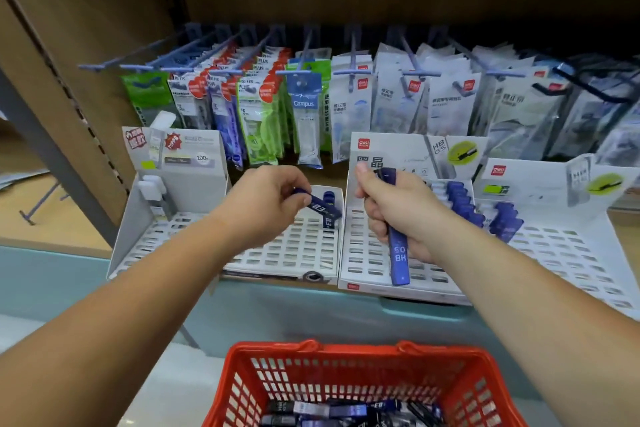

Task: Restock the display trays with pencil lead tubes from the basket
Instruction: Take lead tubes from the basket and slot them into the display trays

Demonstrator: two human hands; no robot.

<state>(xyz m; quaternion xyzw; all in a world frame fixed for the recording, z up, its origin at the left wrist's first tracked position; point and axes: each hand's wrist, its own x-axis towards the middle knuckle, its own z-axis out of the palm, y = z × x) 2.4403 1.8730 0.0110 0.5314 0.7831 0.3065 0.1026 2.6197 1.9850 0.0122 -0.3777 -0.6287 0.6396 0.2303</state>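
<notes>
Left of the middle tray (pixel 356 253), a 0.3 tube (pixel 320 207) is pinched in the left hand (pixel 266 204) fingers, long axis slanted down-right, tip almost at the standing tubes (pixel 329 198). Over that tray, an HB tube (pixel 399 253) is gripped by the right hand (pixel 405 211), axis front-to-back. The basket (pixel 356 354) is seen below that tray, with more tubes inside.

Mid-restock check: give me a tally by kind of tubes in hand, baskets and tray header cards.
Blue tubes held: 2, one in the left hand, one in the right hand
Red basket: 1
Tray header cards: 3
Total: 6
</notes>
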